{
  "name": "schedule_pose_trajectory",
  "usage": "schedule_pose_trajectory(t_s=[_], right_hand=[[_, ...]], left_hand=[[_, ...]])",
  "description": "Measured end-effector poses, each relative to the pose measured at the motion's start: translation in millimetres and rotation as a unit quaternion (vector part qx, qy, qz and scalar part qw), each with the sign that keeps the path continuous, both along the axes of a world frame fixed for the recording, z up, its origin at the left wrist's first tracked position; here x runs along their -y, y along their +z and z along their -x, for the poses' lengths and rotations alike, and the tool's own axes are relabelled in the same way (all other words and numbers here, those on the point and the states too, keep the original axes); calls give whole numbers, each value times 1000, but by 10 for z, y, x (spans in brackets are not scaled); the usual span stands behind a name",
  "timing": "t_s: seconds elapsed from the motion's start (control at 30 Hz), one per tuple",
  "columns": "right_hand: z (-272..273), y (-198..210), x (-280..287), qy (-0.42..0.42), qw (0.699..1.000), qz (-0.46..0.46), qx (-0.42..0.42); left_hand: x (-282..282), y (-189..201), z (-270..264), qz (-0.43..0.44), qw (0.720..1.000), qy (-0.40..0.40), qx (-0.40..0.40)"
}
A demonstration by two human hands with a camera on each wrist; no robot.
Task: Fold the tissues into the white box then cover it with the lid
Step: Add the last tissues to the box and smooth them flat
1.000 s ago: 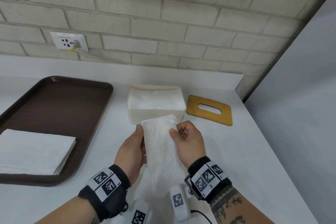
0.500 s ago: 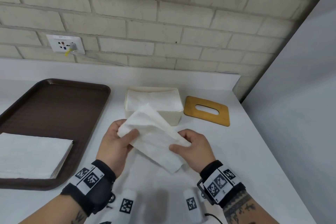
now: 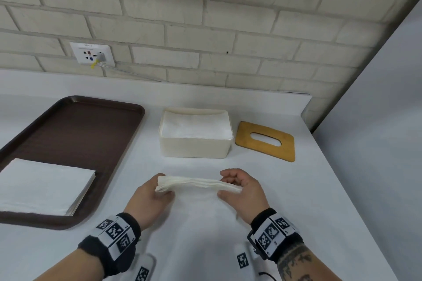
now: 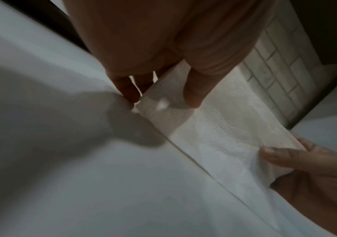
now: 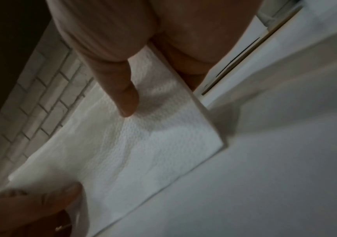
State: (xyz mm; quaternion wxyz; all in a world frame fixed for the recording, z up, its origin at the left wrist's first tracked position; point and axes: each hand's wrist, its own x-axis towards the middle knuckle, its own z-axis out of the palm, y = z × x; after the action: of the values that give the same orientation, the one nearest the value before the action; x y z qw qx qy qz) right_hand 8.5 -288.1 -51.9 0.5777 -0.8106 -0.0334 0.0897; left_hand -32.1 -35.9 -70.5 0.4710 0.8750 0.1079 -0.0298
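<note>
A folded white tissue (image 3: 196, 183) stretches level between my two hands, a little above the counter and in front of the white box (image 3: 195, 148). My left hand (image 3: 157, 189) pinches its left end, thumb under, fingers on top (image 4: 191, 94). My right hand (image 3: 230, 186) pinches the right end; the thumb (image 5: 127, 99) presses on the sheet (image 5: 143, 144). The box is uncovered and holds folded tissues (image 3: 194, 129). The wooden lid (image 3: 266, 141) with an oval slot lies flat to the right of the box.
A brown tray (image 3: 75, 134) at the left carries a stack of unfolded tissues (image 3: 43, 186). A brick wall with a socket (image 3: 92, 53) runs behind the counter. The counter's right edge (image 3: 338, 178) drops off beside the lid.
The tissue went from hanging lengthwise to a narrow folded strip held level. Both hands moved apart, nearer to me and lower, away from the box.
</note>
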Motion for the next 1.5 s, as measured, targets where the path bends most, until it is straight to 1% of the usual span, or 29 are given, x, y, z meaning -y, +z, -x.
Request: schedule_pose_trajectory(t_s=[0.07, 0.17, 0.27, 0.3, 0.33, 0.43, 0.57, 0.7, 0.77, 0.83, 0.9, 1.0, 1.1, 1.17, 1.3, 1.4, 1.5], right_hand=[[-36, -31, 61, 8, 1000, 6, -3], [-50, -95, 141, 31, 998, 33, -34], [-36, -92, 145, 21, 999, -5, -38], [-31, -90, 129, 15, 999, -11, -34], [-25, -93, 108, 14, 999, 3, -33], [10, -104, 33, 21, 997, 51, -50], [5, -58, -71, 4, 997, 28, -75], [-78, 52, -142, -12, 997, 66, -45], [-167, 177, -193, -23, 997, 58, -33], [-312, 323, -252, -23, 997, 76, -7], [-534, 488, -301, -38, 995, 92, 22], [-941, 702, -376, -67, 992, 94, 49], [-1314, 750, -439, -74, 987, 133, 45], [-1494, 711, -484, -73, 983, 169, 25], [-1683, 635, -569, -53, 966, 253, 18], [-1747, 636, -574, -27, 948, 316, 26], [-1793, 599, -527, -6, 932, 361, 34]], left_hand=[[-3, 13, 8, 9, 1000, 21, 7], [7, 49, 56, 33, 998, 59, -2], [22, 46, 123, 95, 990, 101, -6], [30, 32, 147, 115, 988, 106, -7], [41, 30, 163, 124, 986, 107, -16], [110, 24, 159, 111, 986, 120, -30], [144, 107, 95, 60, 989, 136, -2], [62, 268, 8, 75, 985, 153, -3], [9, 387, -64, 66, 987, 147, 11], [-63, 530, -202, 65, 986, 151, 34], [-133, 696, -431, 41, 987, 143, 57], [-223, 883, -883, -23, 990, 112, 82], [-283, 966, -1312, -68, 989, 100, 85], [-323, 931, -1514, -102, 988, 90, 66], [-422, 776, -1714, -179, 982, 55, 6], [-472, 737, -1758, -210, 977, 41, -3], [-499, 700, -1786, -232, 973, 23, 10]])
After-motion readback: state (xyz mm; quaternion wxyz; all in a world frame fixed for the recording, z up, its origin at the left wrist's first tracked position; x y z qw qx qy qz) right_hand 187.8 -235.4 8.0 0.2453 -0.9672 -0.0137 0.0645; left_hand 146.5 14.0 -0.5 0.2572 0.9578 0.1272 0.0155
